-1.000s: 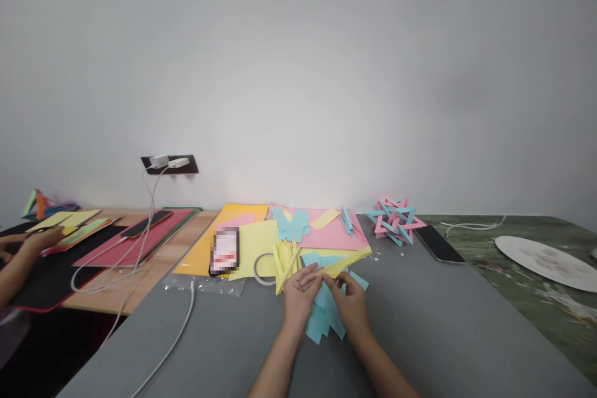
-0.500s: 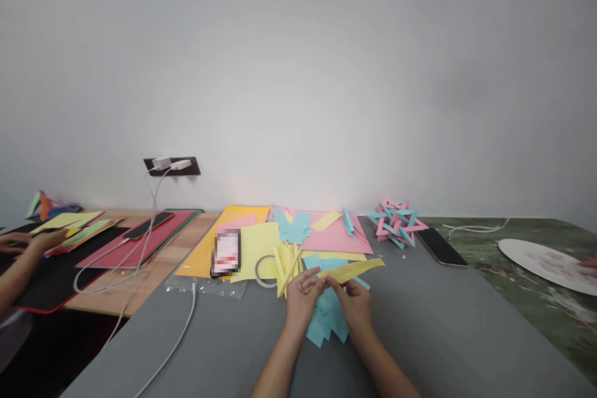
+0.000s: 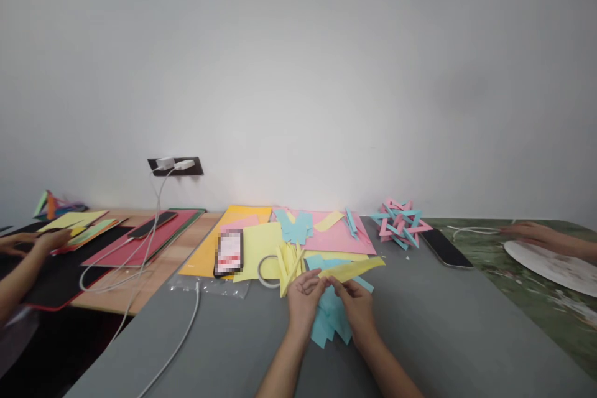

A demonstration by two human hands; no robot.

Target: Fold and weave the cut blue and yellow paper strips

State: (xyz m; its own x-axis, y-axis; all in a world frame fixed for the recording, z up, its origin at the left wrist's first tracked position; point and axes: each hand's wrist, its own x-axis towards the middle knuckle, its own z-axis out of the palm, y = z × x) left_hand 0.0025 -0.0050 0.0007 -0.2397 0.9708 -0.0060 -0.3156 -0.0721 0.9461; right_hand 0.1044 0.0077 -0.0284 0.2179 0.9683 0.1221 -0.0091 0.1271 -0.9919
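Note:
A long folded strip of yellow paper (image 3: 357, 269) is pinched between my two hands, its free end pointing right. My left hand (image 3: 305, 298) grips its left end, fingertips meeting those of my right hand (image 3: 355, 305), which closes on the lower edge. Beneath the hands lie several blue paper pieces (image 3: 331, 320) in a loose pile. Just left of my left hand sits a bunch of folded yellow strips (image 3: 290, 261), beside a roll of tape (image 3: 261, 272). Farther back on the right stands a pink and blue folded-paper star model (image 3: 401, 224).
A phone (image 3: 228, 253) lies on coloured sheets, another (image 3: 445, 249) at the right. A white cable (image 3: 180, 342) crosses the grey table (image 3: 224, 348). At far left, another person's hands (image 3: 37, 242) work with paper; at far right, a person's hand (image 3: 536, 233) reaches over a white board (image 3: 550, 264).
At far right, another person's hand has come into view, reaching toward the white cable over the board. The view has shifted slightly; my hands keep their hold on the yellow strip.

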